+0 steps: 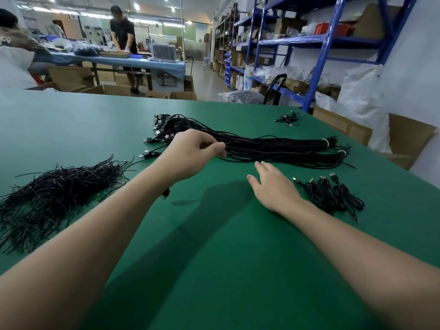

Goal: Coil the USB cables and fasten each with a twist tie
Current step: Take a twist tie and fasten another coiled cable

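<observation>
- USB cables [281, 146] meet the left hand [195, 151] at the bundle's near edge, where its curled fingers and thumb pinch a strand.
- Right hand [273, 186] is spread and relaxed just short of the bundle, holding nothing.
- Bundle lies lengthwise mid-worktop [214, 258], plugs to the left.
- Cable looks thin, limp and light; it is probably best gripped near a plug, to draw one free.
- Twist ties [59, 191] are heaped on the left, coiled cables [333, 196] on the right.

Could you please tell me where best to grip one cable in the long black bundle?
Pinch it behind its USB plug at the left end of the cable bundle, coming from above on the near side: the plugs fan out loose there, while white ties bind the right end.
</observation>
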`<move>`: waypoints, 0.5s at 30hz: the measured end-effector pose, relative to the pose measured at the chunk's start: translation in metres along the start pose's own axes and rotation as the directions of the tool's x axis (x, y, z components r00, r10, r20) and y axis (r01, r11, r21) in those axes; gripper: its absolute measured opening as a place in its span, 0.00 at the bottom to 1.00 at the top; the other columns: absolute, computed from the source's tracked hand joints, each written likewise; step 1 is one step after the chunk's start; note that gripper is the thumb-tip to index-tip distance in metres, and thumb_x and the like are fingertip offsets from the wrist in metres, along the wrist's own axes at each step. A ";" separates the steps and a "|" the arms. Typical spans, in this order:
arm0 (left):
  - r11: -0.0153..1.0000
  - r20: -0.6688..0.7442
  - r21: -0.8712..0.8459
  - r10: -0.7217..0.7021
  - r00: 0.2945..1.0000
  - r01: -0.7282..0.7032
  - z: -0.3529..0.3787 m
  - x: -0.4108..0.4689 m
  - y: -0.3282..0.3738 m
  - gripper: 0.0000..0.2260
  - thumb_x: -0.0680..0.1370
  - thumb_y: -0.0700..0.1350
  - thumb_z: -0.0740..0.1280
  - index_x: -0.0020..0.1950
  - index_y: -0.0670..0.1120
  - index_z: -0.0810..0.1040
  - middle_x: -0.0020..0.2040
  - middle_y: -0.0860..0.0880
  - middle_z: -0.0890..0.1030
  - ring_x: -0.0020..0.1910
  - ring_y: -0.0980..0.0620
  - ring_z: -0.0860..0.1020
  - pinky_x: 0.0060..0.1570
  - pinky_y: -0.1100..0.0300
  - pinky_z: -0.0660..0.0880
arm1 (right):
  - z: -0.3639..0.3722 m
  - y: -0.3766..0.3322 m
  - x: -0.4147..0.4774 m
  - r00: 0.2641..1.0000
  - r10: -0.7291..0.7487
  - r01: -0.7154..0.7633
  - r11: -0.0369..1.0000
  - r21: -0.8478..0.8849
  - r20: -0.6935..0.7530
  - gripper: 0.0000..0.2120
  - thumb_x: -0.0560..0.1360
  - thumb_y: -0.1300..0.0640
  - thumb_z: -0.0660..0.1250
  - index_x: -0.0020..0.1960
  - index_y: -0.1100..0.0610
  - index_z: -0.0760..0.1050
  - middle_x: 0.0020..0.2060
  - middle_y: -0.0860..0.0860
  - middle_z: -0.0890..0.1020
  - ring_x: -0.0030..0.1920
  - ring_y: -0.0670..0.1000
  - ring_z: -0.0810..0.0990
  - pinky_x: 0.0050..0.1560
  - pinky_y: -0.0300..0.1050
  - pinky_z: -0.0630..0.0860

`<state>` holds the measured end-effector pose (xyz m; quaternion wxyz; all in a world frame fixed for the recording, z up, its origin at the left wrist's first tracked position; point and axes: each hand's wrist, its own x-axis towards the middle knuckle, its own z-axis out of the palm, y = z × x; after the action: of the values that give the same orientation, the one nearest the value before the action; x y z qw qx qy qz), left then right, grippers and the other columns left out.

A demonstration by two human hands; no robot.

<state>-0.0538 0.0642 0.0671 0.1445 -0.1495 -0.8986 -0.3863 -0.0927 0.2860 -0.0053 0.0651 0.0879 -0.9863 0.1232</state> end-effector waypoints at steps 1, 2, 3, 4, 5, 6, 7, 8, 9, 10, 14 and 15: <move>1.000 -0.018 -0.030 -0.003 1.000 0.002 -0.001 -0.001 0.001 0.13 0.83 0.52 0.64 0.45 0.51 0.85 0.19 0.55 0.62 0.19 0.56 0.59 0.20 0.67 0.57 | 0.001 0.002 0.014 0.998 0.049 -0.049 0.999 -0.001 0.047 0.31 0.85 0.42 0.50 0.82 0.55 0.50 0.82 0.53 0.52 0.81 0.52 0.50 0.78 0.50 0.53; 0.998 -0.036 -0.056 -0.006 0.999 0.004 -0.002 -0.002 0.001 0.13 0.83 0.52 0.64 0.45 0.52 0.85 0.19 0.55 0.62 0.19 0.56 0.58 0.20 0.67 0.56 | 0.001 0.008 0.027 0.992 0.101 -0.100 0.995 -0.024 0.071 0.32 0.85 0.40 0.49 0.83 0.55 0.47 0.82 0.53 0.48 0.81 0.52 0.47 0.78 0.52 0.51; 0.997 -0.056 -0.075 -0.011 0.998 0.007 -0.004 -0.003 -0.001 0.13 0.83 0.52 0.64 0.45 0.52 0.85 0.20 0.55 0.61 0.20 0.56 0.57 0.21 0.66 0.56 | -0.001 0.017 0.040 0.984 0.159 -0.155 0.987 -0.051 0.076 0.34 0.84 0.38 0.49 0.83 0.54 0.45 0.82 0.54 0.45 0.82 0.53 0.44 0.79 0.53 0.50; 0.996 -0.074 -0.089 -0.018 0.997 0.012 -0.006 -0.004 -0.004 0.13 0.83 0.52 0.64 0.45 0.53 0.86 0.21 0.55 0.60 0.20 0.56 0.57 0.21 0.65 0.56 | -0.004 0.027 0.051 0.973 0.220 -0.215 0.974 -0.076 0.074 0.35 0.83 0.36 0.49 0.83 0.52 0.43 0.82 0.54 0.42 0.81 0.54 0.42 0.79 0.55 0.48; 0.995 -0.085 -0.101 -0.032 0.996 0.024 -0.007 -0.004 -0.008 0.13 0.83 0.53 0.64 0.45 0.53 0.86 0.22 0.56 0.60 0.21 0.56 0.56 0.22 0.64 0.55 | -0.006 0.038 0.059 0.957 0.280 -0.272 0.958 -0.094 0.076 0.37 0.82 0.34 0.48 0.83 0.51 0.42 0.82 0.55 0.39 0.81 0.55 0.41 0.79 0.56 0.47; 0.992 -0.086 -0.117 -0.049 0.995 0.039 -0.008 -0.004 -0.012 0.13 0.83 0.53 0.64 0.45 0.53 0.86 0.22 0.56 0.59 0.22 0.55 0.56 0.22 0.64 0.55 | -0.007 0.048 0.067 0.940 0.331 -0.322 0.941 -0.101 0.086 0.38 0.81 0.31 0.48 0.83 0.49 0.41 0.81 0.55 0.37 0.81 0.56 0.40 0.79 0.57 0.46; 0.990 -0.083 -0.132 -0.064 0.994 0.053 -0.009 -0.004 -0.015 0.13 0.83 0.53 0.64 0.45 0.53 0.86 0.22 0.56 0.59 0.22 0.55 0.56 0.22 0.64 0.55 | -0.007 0.057 0.073 0.921 0.375 -0.365 0.926 -0.098 0.110 0.39 0.79 0.29 0.48 0.82 0.47 0.40 0.81 0.54 0.36 0.81 0.56 0.39 0.79 0.59 0.45; 0.988 -0.079 -0.140 -0.072 0.994 0.060 -0.010 -0.004 -0.018 0.13 0.83 0.53 0.64 0.45 0.53 0.86 0.23 0.56 0.59 0.23 0.54 0.56 0.22 0.64 0.55 | -0.007 0.064 0.078 0.899 0.413 -0.405 0.910 -0.082 0.144 0.40 0.78 0.27 0.48 0.82 0.45 0.40 0.81 0.54 0.35 0.81 0.56 0.37 0.78 0.60 0.44; 0.988 -0.079 -0.144 -0.074 0.994 0.062 -0.010 -0.003 -0.020 0.13 0.83 0.53 0.64 0.44 0.53 0.86 0.23 0.56 0.59 0.23 0.54 0.57 0.22 0.64 0.55 | -0.006 0.069 0.082 0.877 0.445 -0.441 0.895 -0.064 0.180 0.41 0.76 0.25 0.48 0.82 0.43 0.40 0.81 0.53 0.35 0.81 0.56 0.36 0.78 0.62 0.43; 0.987 -0.082 -0.149 -0.077 0.994 0.065 -0.012 -0.003 -0.022 0.13 0.83 0.53 0.64 0.44 0.53 0.86 0.24 0.56 0.59 0.24 0.53 0.57 0.23 0.64 0.55 | -0.004 0.074 0.087 0.860 0.467 -0.466 0.883 -0.054 0.208 0.43 0.75 0.23 0.48 0.82 0.42 0.40 0.81 0.52 0.35 0.81 0.56 0.36 0.77 0.63 0.42; 0.971 -0.129 -0.225 -0.114 0.985 0.083 -0.031 0.001 -0.029 0.13 0.82 0.55 0.65 0.43 0.53 0.85 0.25 0.55 0.60 0.26 0.51 0.57 0.25 0.63 0.54 | 0.000 0.087 0.102 0.844 0.475 -0.475 0.878 -0.066 0.248 0.45 0.72 0.21 0.49 0.81 0.40 0.42 0.81 0.52 0.36 0.80 0.56 0.34 0.77 0.65 0.41; 0.963 -0.145 -0.252 -0.131 0.981 0.092 -0.037 0.003 -0.029 0.13 0.82 0.55 0.65 0.44 0.53 0.86 0.27 0.53 0.61 0.27 0.50 0.57 0.27 0.62 0.54 | 0.000 0.089 0.104 0.845 0.470 -0.470 0.880 -0.063 0.256 0.45 0.72 0.21 0.50 0.81 0.40 0.42 0.81 0.53 0.36 0.80 0.57 0.34 0.78 0.64 0.41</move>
<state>-0.0622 0.0179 0.0734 0.1749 -0.0835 -0.8367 -0.5123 -0.2116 0.3549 -0.0108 -0.0990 -0.1405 -0.9773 0.1237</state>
